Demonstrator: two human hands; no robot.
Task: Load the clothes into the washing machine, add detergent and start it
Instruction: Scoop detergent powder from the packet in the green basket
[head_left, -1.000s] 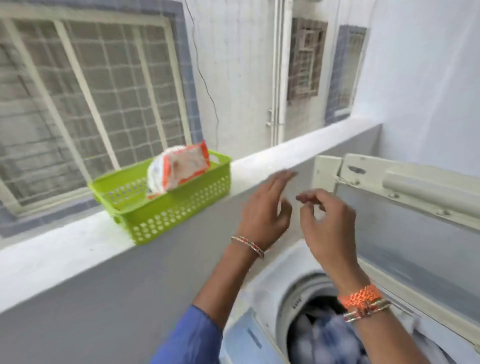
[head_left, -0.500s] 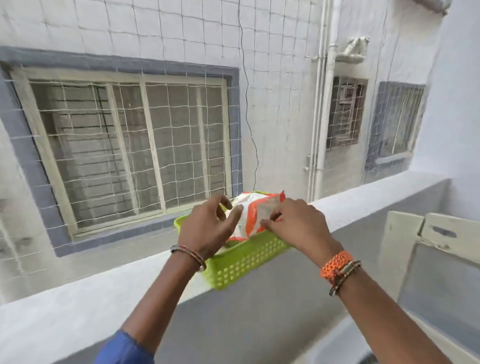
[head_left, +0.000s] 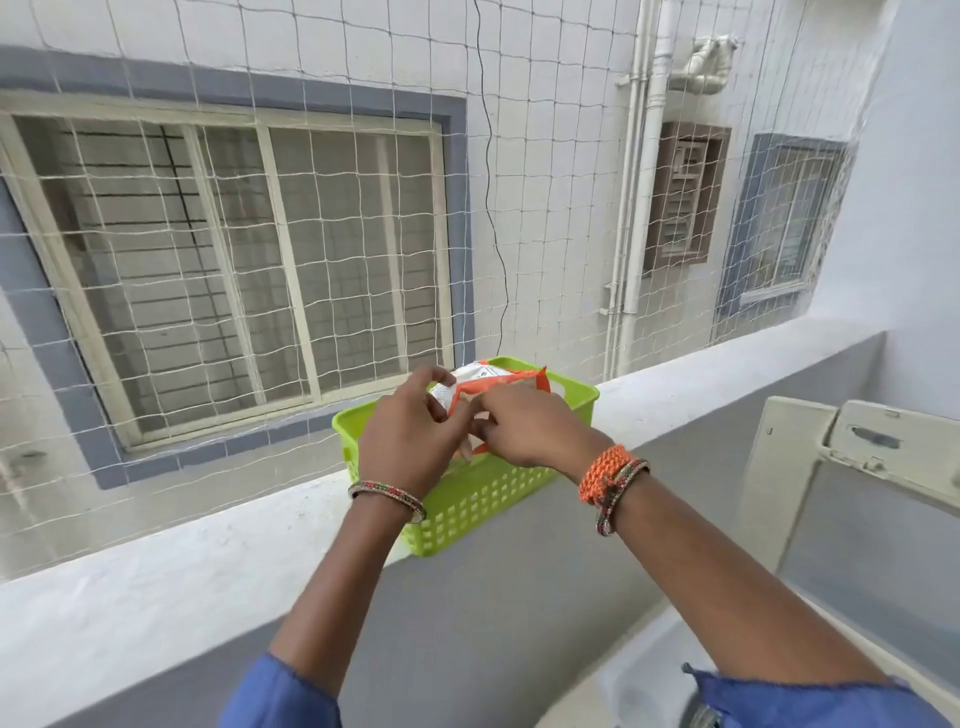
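A white and orange detergent packet (head_left: 480, 382) sits in a lime green plastic basket (head_left: 483, 499) on the balcony ledge. My left hand (head_left: 410, 436) grips the packet's left side with curled fingers. My right hand (head_left: 524, 426) pinches the packet from the right, just above the basket. The washing machine's raised lid (head_left: 852, 493) stands at the right. Only a strip of the machine's white top (head_left: 639, 670) shows at the bottom, and the drum and clothes are out of view.
The white ledge (head_left: 156, 577) runs from lower left to upper right, with a grey wall below it. A string safety net (head_left: 545, 156) closes the opening above the ledge. Beyond it are a barred window and drain pipes (head_left: 631, 208).
Both hands rose from above the washing machine to the basket and took hold of the detergent packet. The view lifted away from the drum toward the ledge.
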